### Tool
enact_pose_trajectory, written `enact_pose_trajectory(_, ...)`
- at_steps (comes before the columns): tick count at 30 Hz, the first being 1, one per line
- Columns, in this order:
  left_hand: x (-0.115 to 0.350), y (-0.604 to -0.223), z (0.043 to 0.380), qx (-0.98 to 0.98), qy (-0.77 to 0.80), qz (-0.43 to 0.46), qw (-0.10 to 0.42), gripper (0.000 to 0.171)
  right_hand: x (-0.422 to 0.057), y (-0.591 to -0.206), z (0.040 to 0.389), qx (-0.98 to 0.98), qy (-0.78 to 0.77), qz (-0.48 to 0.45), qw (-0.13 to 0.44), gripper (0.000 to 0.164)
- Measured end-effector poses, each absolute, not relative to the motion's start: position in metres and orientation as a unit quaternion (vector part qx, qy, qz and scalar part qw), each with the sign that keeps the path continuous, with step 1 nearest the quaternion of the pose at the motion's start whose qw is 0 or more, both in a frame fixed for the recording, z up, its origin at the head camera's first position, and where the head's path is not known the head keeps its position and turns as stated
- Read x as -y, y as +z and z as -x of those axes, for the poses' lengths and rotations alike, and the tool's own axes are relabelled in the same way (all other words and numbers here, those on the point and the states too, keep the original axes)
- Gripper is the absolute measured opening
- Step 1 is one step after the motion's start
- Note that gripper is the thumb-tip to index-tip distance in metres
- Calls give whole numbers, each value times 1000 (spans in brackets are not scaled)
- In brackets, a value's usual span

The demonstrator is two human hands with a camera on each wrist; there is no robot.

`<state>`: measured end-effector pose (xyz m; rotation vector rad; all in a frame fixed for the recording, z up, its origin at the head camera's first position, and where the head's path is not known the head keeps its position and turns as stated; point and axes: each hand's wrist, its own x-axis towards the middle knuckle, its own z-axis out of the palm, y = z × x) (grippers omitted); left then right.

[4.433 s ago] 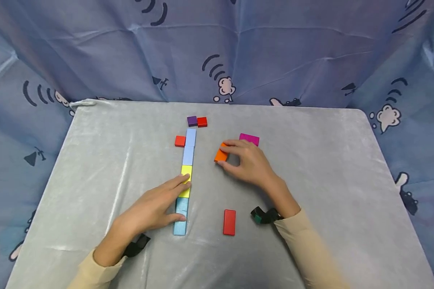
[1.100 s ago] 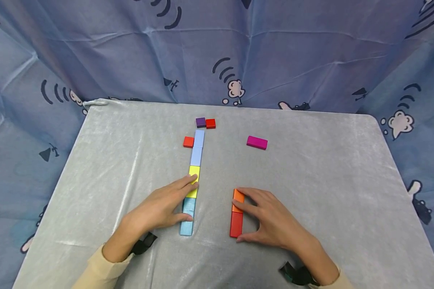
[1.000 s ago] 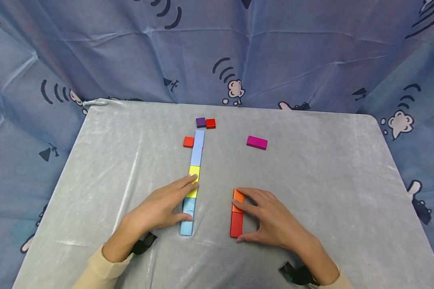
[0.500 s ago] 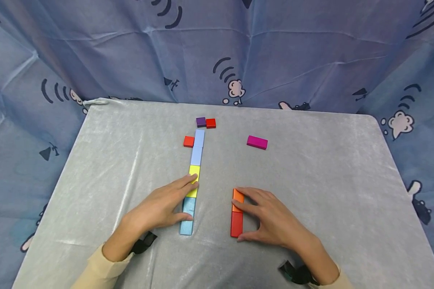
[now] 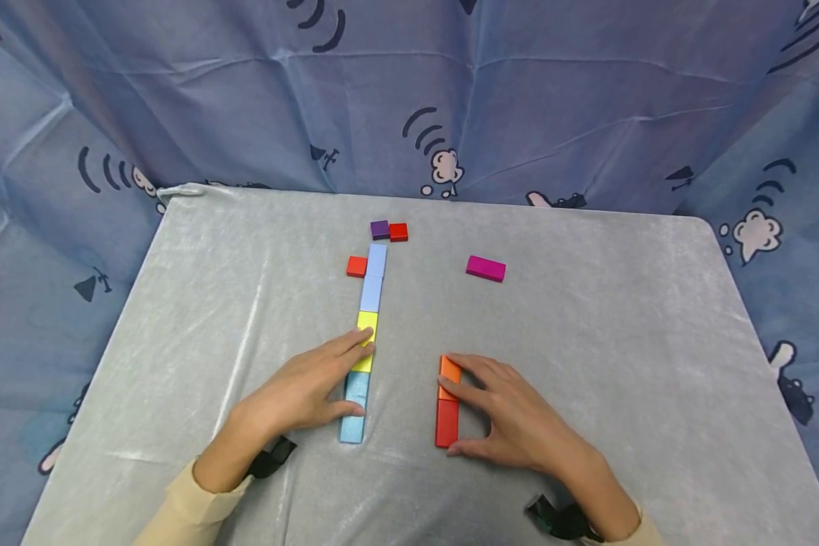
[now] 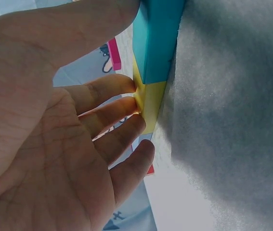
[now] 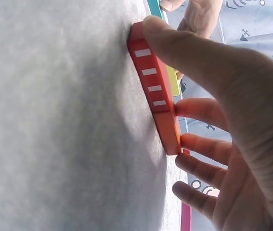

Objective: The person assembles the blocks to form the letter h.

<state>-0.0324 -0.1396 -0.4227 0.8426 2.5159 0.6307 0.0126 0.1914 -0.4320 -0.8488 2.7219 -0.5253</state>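
The left hand is resting, loosely spread and gripping nothing, on a row of blocks running toward the far edge of the surface. Well back from that edge, the half-closed right hand is holding an orange block and red block end to end; a magenta block is lying nearer the edge.

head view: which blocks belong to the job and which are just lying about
Likely job:
- teal, yellow, pale blue row
- orange block
- long red block

Maybe lying about:
- magenta block
- purple block
- small red block beside it
- small red block beside row (unsure)
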Motion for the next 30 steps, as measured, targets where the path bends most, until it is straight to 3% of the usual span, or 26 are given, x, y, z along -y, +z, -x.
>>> enact_pose_trajectory(17,139,-423,33,-902,226,-307,203,90,-193,-436,-18,-929,-192,299,104,90)
enact_pose_trajectory(30,141,-422,33,-901,229,-309,199,89,-197,-434,-9,-931,-226,286,14,61)
